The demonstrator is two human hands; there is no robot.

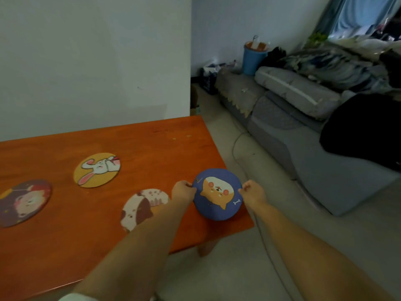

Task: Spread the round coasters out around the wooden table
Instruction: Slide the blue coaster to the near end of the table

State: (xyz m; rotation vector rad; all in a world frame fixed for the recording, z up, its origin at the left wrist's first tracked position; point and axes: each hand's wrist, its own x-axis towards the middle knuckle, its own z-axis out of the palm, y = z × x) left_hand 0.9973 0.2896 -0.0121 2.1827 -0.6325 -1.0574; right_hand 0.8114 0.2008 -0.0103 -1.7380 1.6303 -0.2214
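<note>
Two bare hands hold a round blue coaster with an orange dog face (217, 194) at the right end of an orange wooden desk (152, 144), near its front right corner. The left hand (183, 190) pinches the coaster's left rim and the right hand (252, 191) pinches its right rim, fingers curled closed on the edges. Three more coasters lie flat, apart from each other: a white-and-brown puppy coaster (141, 206) under the left forearm, a yellow rabbit coaster (97, 169) farther back, and a dark purple coaster (25, 202) near the left edge.
</note>
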